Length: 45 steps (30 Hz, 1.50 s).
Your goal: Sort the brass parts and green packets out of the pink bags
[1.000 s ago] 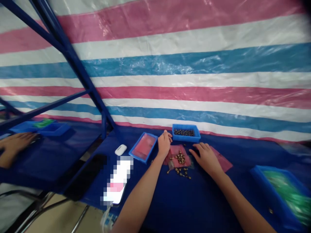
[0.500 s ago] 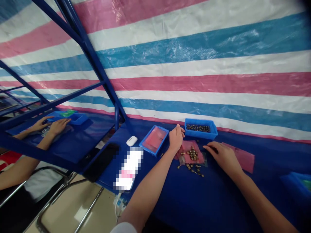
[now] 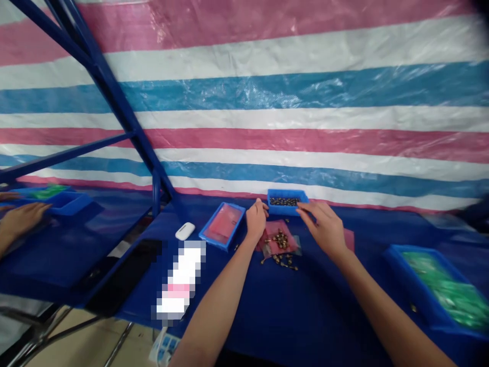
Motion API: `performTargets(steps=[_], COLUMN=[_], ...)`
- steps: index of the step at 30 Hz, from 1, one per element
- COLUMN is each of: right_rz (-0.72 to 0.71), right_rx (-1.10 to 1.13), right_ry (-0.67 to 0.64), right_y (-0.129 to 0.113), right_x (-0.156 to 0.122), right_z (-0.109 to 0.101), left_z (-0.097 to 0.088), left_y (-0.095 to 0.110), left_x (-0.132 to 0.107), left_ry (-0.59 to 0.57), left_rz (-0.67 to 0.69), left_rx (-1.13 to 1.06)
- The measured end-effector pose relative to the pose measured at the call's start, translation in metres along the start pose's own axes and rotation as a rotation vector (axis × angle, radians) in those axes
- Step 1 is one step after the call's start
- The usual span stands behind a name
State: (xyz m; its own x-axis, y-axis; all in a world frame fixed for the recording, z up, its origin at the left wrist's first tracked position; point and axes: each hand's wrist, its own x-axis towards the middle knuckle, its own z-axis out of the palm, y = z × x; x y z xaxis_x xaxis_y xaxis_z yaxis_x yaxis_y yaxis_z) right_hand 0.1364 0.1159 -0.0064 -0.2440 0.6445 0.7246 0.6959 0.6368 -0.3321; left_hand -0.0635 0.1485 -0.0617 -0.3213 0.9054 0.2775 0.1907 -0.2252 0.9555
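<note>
My left hand is closed beside the left edge of a pink plastic bag; whatever its fingers hold is hidden. Small brass-coloured metal parts lie heaped on that bag, and several more are scattered just in front of it. My right hand is at the front right corner of a blue bin filled with small dark and brass-coloured parts. Its thumb and fingertips come close together there, and anything between them is too small to make out.
Left of my hands are a blue tray with pink bags, a white earphone case and a blurred-out phone. At the right stands a blue bin of green packets. A co-worker's hand shows far left, beyond a blue frame.
My right hand has moved from above the flat pink bag on the right to the corner of the parts bin. The view has turned right, showing more of the green packets.
</note>
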Motion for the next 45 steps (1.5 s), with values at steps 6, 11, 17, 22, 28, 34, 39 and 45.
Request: performTargets(steps=[6,11,17,22,28,34,39,45], right_rz=[0.216,0.082,0.025,0.023,0.004,0.18,0.169,0.181], right_rx=[-0.075,-0.082,-0.07,-0.014,0.034,0.039,0.057,0.183], right_ry=[-0.035,-0.327,-0.395,-0.41,-0.408,-0.316,-0.296,-0.251], right_y=[0.026,0.033,0.034,0.035,0.036,0.039,0.043,0.036], right_x=[0.001,-0.039,-0.033,-0.032,-0.033,-0.037,-0.037,-0.042], right_z=[0.021,0.037,0.037,0.035,0.036,0.04,0.04,0.038], left_z=[0.001,0.002,0.002,0.001,0.001,-0.002,-0.003,-0.003], left_y=[0.0,0.0,0.002,0.005,0.007,0.018,0.024,0.018], left_x=[0.0,0.002,0.002,0.002,0.0,-0.009,-0.016,-0.014], left_ry=[-0.002,0.003,0.018,0.022,0.02,0.071,0.046,0.043], left_rz=[0.001,-0.004,-0.01,-0.015,0.006,0.102,0.196,0.193], left_rx=[0.0,0.003,0.001,0.003,0.03,0.11,0.216,0.244])
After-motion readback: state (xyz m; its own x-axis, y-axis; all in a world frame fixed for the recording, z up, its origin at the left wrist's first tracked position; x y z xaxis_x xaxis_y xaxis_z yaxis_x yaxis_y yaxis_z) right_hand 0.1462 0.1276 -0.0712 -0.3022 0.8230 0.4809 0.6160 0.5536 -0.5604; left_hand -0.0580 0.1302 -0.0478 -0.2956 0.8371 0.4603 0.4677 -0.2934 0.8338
